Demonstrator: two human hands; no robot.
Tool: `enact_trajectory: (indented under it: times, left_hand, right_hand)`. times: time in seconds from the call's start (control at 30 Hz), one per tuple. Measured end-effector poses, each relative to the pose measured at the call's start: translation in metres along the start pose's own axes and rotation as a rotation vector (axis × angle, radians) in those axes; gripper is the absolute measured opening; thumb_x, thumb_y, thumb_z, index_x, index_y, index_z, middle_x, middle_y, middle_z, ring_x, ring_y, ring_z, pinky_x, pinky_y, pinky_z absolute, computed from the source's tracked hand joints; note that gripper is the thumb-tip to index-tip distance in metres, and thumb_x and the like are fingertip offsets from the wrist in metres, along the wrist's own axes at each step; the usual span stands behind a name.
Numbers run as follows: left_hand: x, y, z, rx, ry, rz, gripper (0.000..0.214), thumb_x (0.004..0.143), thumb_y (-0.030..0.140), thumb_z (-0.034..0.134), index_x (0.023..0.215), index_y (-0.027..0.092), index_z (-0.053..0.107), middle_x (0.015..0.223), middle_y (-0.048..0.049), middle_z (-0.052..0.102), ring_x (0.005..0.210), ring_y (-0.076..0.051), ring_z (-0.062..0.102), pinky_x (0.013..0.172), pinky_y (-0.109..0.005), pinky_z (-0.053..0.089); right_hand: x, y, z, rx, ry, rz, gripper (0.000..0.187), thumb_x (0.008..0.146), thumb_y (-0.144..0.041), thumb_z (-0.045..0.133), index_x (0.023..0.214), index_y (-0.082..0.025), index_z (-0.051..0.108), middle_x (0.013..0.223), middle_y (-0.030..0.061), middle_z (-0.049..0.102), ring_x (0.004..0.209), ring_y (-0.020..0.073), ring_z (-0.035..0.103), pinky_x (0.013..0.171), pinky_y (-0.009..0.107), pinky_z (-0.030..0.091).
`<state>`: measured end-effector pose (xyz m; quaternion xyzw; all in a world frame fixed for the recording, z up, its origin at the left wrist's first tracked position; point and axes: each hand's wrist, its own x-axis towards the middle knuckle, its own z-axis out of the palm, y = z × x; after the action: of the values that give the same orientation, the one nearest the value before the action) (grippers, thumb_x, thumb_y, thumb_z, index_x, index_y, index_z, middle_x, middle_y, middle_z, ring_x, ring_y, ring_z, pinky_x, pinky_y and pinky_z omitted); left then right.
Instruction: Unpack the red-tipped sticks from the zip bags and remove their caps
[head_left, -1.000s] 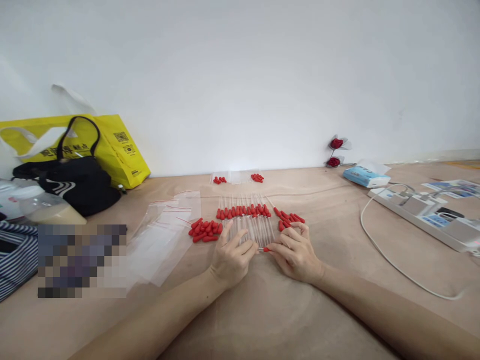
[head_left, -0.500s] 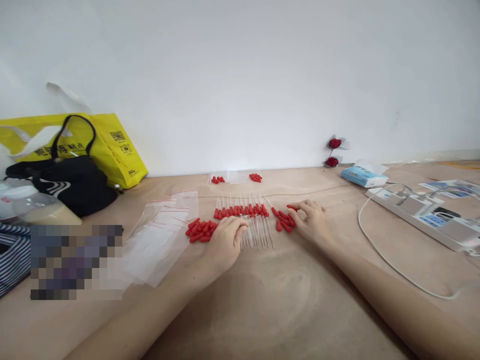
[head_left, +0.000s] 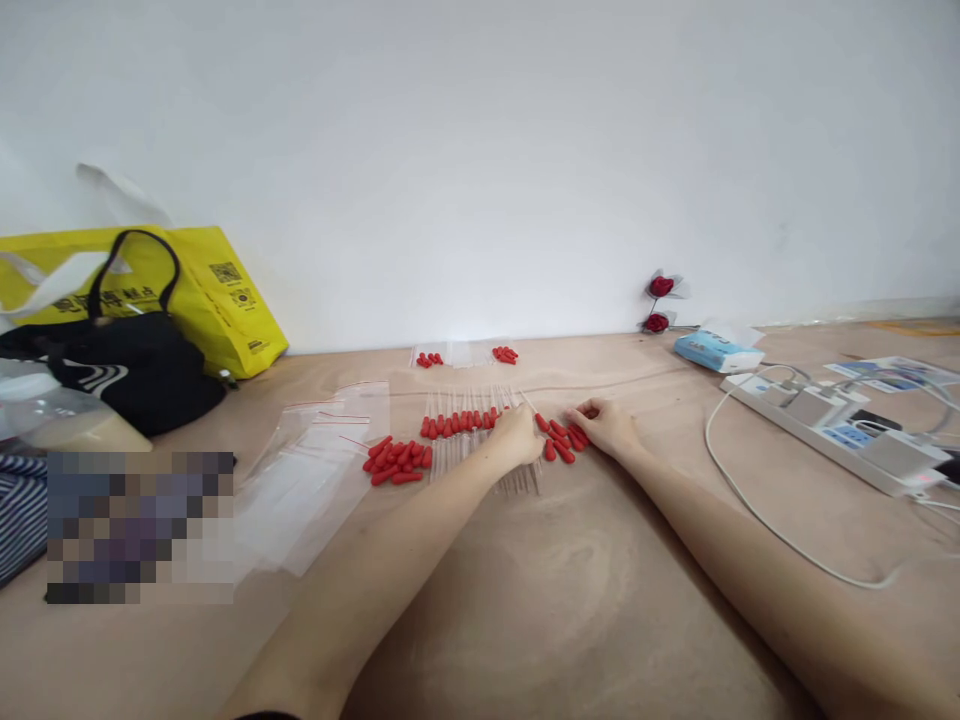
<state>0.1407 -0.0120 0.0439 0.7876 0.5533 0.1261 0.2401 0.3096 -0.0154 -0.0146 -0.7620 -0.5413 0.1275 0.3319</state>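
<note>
My left hand [head_left: 516, 437] is closed over the right end of a row of glass droppers with red rubber bulbs [head_left: 460, 422]. Its fingertips meet a single dropper [head_left: 541, 422] whose tube slants up to the left; whether they grip it is hidden. Bare glass tubes [head_left: 523, 477] lie below that row, partly under my left hand. My right hand [head_left: 609, 428] has thumb and fingers curled together at a small group of loose red bulbs [head_left: 559, 450]; anything pinched there is too small to make out. Another pile of red bulbs [head_left: 397, 460] sits left of the tubes.
Clear zip bags [head_left: 315, 470] lie left of the bulbs. Filled bags [head_left: 457, 354] rest by the wall. A yellow bag [head_left: 247, 290] and black bag [head_left: 154, 370] stand left. On the right are a tissue pack [head_left: 716, 352], a power strip [head_left: 825, 430] and fabric roses [head_left: 660, 300].
My left hand has moved right, from beside the left bulb pile to the right end of the dropper row. My right hand stays by the right-hand bulbs, its fingers more curled.
</note>
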Motion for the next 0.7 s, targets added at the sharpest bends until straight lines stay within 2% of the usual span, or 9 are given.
enact_trajectory:
  times: [0.13,0.2,0.27,0.4,0.47,0.57,0.63,0.7]
  left_hand:
    - [0.007,0.006,0.006,0.139,0.001,0.036,0.03,0.052,0.019,0.072,0.079,0.013,0.06,0.08,-0.0109,0.066,0.081,-0.025,0.062,0.064,-0.028,0.046]
    - [0.009,0.007,0.007,0.178,0.003,0.066,0.026,0.053,0.018,0.072,0.076,0.012,0.06,0.078,-0.0119,0.066,0.078,-0.026,0.062,0.062,-0.029,0.046]
    - [0.008,0.006,0.005,0.193,0.016,0.122,0.02,0.06,0.017,0.067,0.078,0.012,0.06,0.077,-0.0115,0.066,0.076,-0.025,0.062,0.062,-0.03,0.046]
    - [-0.008,-0.006,-0.005,0.182,0.047,0.32,0.017,0.075,0.02,0.055,0.092,0.016,0.059,0.088,-0.0066,0.064,0.086,-0.019,0.059,0.075,-0.029,0.045]
    - [-0.023,-0.019,-0.008,0.194,0.031,0.493,0.02,0.075,0.03,0.058,0.092,0.019,0.059,0.095,-0.0043,0.062,0.093,-0.018,0.055,0.082,-0.03,0.042]
    - [-0.043,-0.039,-0.006,0.291,0.058,0.79,0.038,0.07,0.044,0.061,0.099,0.019,0.059,0.107,-0.0071,0.058,0.105,-0.023,0.049,0.091,-0.038,0.036]
    - [-0.05,-0.047,0.001,0.369,0.125,0.854,0.046,0.071,0.047,0.059,0.106,0.018,0.056,0.115,-0.0104,0.054,0.111,-0.026,0.044,0.095,-0.044,0.031]
    - [-0.051,-0.049,0.009,0.432,0.183,0.842,0.044,0.075,0.045,0.056,0.108,0.016,0.055,0.118,-0.0117,0.052,0.114,-0.026,0.041,0.097,-0.046,0.027]
  right_hand:
    - [0.0,0.001,0.001,0.0,-0.011,-0.025,0.03,0.073,-0.047,0.049,0.071,-0.02,0.063,0.066,0.0007,0.064,0.066,0.0149,0.057,0.065,0.026,0.038]
    - [0.0,0.001,0.001,0.002,-0.017,-0.04,0.032,0.074,-0.047,0.046,0.069,-0.02,0.063,0.064,0.0007,0.064,0.065,0.0149,0.057,0.063,0.025,0.038]
    - [0.001,0.002,0.001,0.002,-0.02,-0.053,0.034,0.076,-0.046,0.044,0.067,-0.019,0.062,0.063,0.0008,0.064,0.064,0.0148,0.057,0.062,0.025,0.038]
    - [0.004,0.003,0.001,-0.004,-0.032,-0.073,0.034,0.076,-0.045,0.043,0.067,-0.018,0.062,0.061,0.001,0.063,0.061,0.0142,0.056,0.058,0.023,0.037]
    - [0.006,0.002,0.0,-0.017,-0.037,-0.075,0.034,0.076,-0.045,0.044,0.068,-0.017,0.061,0.061,0.001,0.063,0.06,0.0139,0.056,0.057,0.023,0.037]
    - [0.011,-0.004,-0.001,-0.052,-0.037,-0.066,0.032,0.076,-0.044,0.044,0.07,-0.018,0.061,0.066,0.0016,0.064,0.063,0.014,0.057,0.056,0.023,0.036]
    - [0.016,-0.013,0.0,-0.08,-0.051,-0.064,0.03,0.075,-0.044,0.046,0.071,-0.019,0.061,0.069,0.0021,0.065,0.064,0.0141,0.057,0.056,0.023,0.036]
    - [0.02,-0.025,0.004,-0.118,-0.078,-0.066,0.028,0.073,-0.044,0.049,0.07,-0.019,0.061,0.068,0.0027,0.065,0.064,0.0149,0.058,0.058,0.024,0.037]
